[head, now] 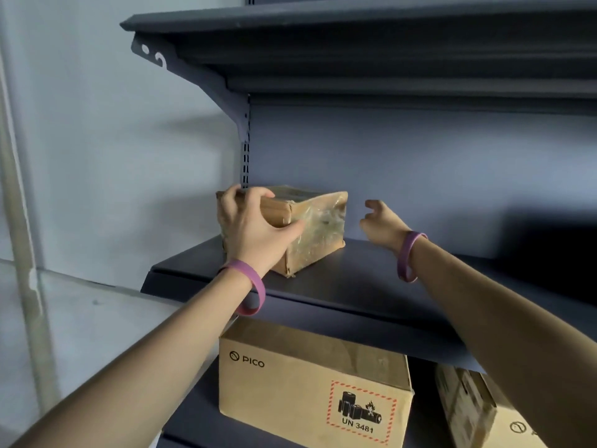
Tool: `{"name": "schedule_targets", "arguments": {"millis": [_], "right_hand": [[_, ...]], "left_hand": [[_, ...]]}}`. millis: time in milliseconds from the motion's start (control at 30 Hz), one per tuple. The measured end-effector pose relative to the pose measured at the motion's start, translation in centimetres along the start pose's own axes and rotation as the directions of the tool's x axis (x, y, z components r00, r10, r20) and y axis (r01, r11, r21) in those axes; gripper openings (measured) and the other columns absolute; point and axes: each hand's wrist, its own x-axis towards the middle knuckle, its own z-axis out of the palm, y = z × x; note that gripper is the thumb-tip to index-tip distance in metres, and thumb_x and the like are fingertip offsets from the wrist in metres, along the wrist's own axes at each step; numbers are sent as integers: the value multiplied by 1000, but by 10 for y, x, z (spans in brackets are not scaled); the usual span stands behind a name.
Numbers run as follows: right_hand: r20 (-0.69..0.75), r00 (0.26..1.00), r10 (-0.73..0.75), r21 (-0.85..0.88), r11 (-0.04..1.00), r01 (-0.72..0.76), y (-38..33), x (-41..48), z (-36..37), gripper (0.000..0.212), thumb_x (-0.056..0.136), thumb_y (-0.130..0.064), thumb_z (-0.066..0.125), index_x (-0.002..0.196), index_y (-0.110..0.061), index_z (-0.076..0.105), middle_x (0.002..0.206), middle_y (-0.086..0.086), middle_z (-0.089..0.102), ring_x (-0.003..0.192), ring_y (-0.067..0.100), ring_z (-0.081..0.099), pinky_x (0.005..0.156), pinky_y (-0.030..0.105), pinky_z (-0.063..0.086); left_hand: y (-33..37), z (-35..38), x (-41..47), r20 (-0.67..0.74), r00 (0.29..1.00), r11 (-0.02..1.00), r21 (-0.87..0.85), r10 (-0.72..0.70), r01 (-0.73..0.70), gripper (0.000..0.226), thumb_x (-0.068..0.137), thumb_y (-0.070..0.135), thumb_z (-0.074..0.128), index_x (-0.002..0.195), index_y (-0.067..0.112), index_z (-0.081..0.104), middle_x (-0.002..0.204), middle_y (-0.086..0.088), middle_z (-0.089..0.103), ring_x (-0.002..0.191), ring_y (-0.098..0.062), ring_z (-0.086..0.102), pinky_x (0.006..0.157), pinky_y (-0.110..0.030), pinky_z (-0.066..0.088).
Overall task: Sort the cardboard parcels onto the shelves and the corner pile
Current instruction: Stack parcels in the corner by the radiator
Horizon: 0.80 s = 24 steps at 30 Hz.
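Note:
A small, crumpled cardboard parcel (318, 226) wrapped in clear tape sits on the dark middle shelf (371, 286), near its left end and close to the back panel. My left hand (252, 224) grips the parcel's front left corner, fingers over the top and thumb on the front face. My right hand (382, 223) hovers just right of the parcel with loosely curled fingers, holding nothing and not touching it. Both wrists wear purple bands.
On the shelf below stand a PICO carton (310, 389) with a battery warning label and another carton (478, 412) at the right. An upper shelf (355, 33) overhangs the parcel. A pale wall and a pale surface (97, 318) lie to the left.

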Motion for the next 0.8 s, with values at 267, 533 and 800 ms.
{"name": "schedule_targets", "arguments": {"millis": [267,533,800], "right_hand": [[118,992,-37,278,961,3,9,-16,-9,40,99,-47,49,120,-14,55,96,1,62,78,15,61,72,31,55],[-170,977,-128,462,865,194,18,-35,-17,21,95,-32,65,99,-12,66,92,10,69,75,18,66,72,41,61],[-279,960,-21,536,826,174,30,-26,-17,14,98,-25,60,98,-12,66,93,7,69,87,25,66,84,51,59]], "left_hand": [[-14,-14,22,198,978,941,-339,64,7,42,71,26,82,108,30,61,126,-1,49,101,16,50,94,-7,38],[-9,0,21,297,954,883,-455,31,112,84,63,60,74,130,71,26,155,6,31,135,-2,43,118,-37,30],[-15,0,20,414,906,918,-317,-93,239,132,37,89,72,147,52,8,160,17,15,145,-11,27,118,-45,31]]}}
